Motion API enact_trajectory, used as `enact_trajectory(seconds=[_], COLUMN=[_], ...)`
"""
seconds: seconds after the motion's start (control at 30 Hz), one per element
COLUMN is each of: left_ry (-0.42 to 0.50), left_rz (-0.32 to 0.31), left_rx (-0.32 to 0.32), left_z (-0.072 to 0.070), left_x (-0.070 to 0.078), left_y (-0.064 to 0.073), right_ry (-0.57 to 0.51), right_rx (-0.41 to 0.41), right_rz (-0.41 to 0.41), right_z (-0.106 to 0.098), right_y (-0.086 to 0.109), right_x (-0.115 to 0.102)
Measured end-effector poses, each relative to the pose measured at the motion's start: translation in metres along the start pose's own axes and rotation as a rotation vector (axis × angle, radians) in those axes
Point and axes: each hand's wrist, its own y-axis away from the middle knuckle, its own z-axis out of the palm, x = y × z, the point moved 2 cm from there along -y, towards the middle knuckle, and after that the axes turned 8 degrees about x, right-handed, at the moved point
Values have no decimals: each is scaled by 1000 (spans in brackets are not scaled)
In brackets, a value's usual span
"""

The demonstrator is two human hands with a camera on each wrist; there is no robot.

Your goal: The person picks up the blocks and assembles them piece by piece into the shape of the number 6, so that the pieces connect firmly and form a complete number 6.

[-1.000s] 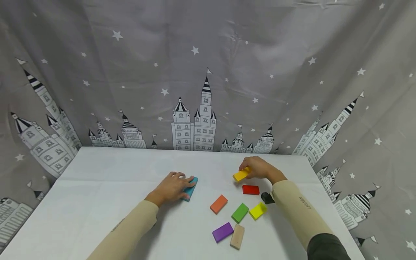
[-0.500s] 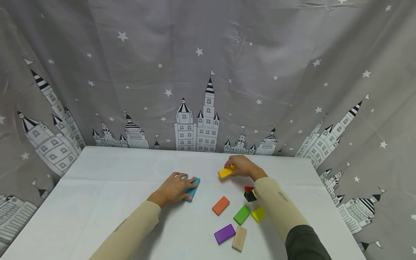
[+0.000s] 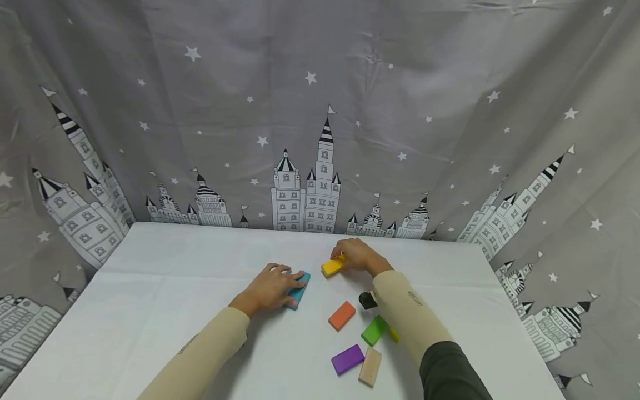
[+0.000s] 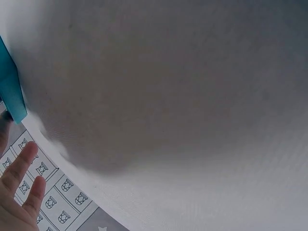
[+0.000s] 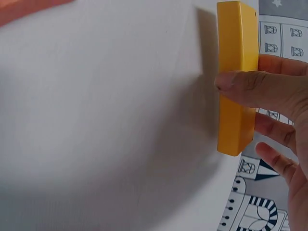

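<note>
My left hand [image 3: 268, 288] holds a blue block [image 3: 299, 293] between thumb and index finger, over the white table. In the left wrist view, part of the blue block [image 4: 10, 86] shows at the left edge, and two other fingers stretch out below it. Just to the right, my right hand [image 3: 356, 254] pinches an orange-yellow block [image 3: 331, 266]. From the right wrist, the thumb lies across this yellow block [image 5: 234, 43] with fingers behind it; a shadow falls beside it on the table. A small gap separates the two held blocks.
Nearer the front lie an orange block [image 3: 342, 316], a green block [image 3: 374, 330], a purple block [image 3: 348, 359] and a plain wooden block [image 3: 370, 367]. A bright yellow block [image 3: 394, 334] is mostly covered by the right sleeve. A grey castle-print curtain [image 3: 225, 83] hangs behind the table.
My right hand has carried the orange-yellow block leftward, close to the blue one. Its sleeve now hides the red block and most of the bright yellow one. The left hand stays in place.
</note>
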Motion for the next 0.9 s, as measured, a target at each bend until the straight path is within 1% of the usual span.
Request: enact_trajectory(seconds=[0.23, 0.43, 0.67, 0.9], left_ry=[2, 10, 0, 12], left_rz=[-2, -14, -19, -28], left_rx=[-13, -10, -9, -32], left_z=[0, -1, -3, -1], left_x=[2, 3, 1, 0], left_y=[0, 1, 1, -1], right_ry=[-43, -70, -73, -76], right_rx=[-33, -50, -32, -38], right_rz=[38, 62, 15, 16], right_z=[8, 10, 11, 14], right_y=[-9, -14, -23, -31], right_x=[-5, -10, -15, -19])
